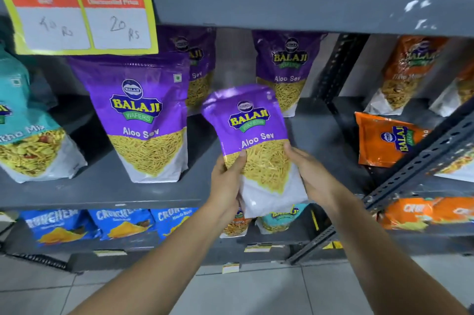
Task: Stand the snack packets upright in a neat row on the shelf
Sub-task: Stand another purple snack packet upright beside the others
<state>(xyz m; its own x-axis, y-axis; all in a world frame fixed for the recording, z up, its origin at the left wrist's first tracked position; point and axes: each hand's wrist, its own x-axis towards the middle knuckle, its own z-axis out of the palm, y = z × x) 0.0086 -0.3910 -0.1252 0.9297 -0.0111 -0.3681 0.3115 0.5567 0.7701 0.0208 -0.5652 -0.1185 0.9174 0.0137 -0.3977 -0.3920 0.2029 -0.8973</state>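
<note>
At the far left of the grey metal shelf [107,186] stands a teal plastic snack pouch [28,135] with a mixed yellow filling showing through its window. Above it hangs a yellow paper price sign [82,19] with "40 Rs" and "20 Rs" handwritten in two white boxes. Just right of the teal pouch, a purple plastic Aloo Sev pouch [146,119] stands upright near the shelf's front edge. Behind it, further back, two more purple Aloo Sev pouches [287,70] stand upright, one partly hidden.

In the middle, the left hand [228,181] grips the lower left side of a held purple Aloo Sev packet [254,140], thumb across its front and fingers curled behind. The packet is in the air in front of the shelf edge, tilted slightly left, its white base hanging below shelf level. The right hand [310,173] clasps the packet's lower right side, fingers wrapped behind it.

To the right, past a dark perforated upright post [336,76], an orange plastic snack pouch [387,140] lies flat on the neighbouring shelf, with another orange pouch [407,70] leaning upright behind it.

On the lower shelf, blue crisp bags [89,225] stand in a row.
</note>
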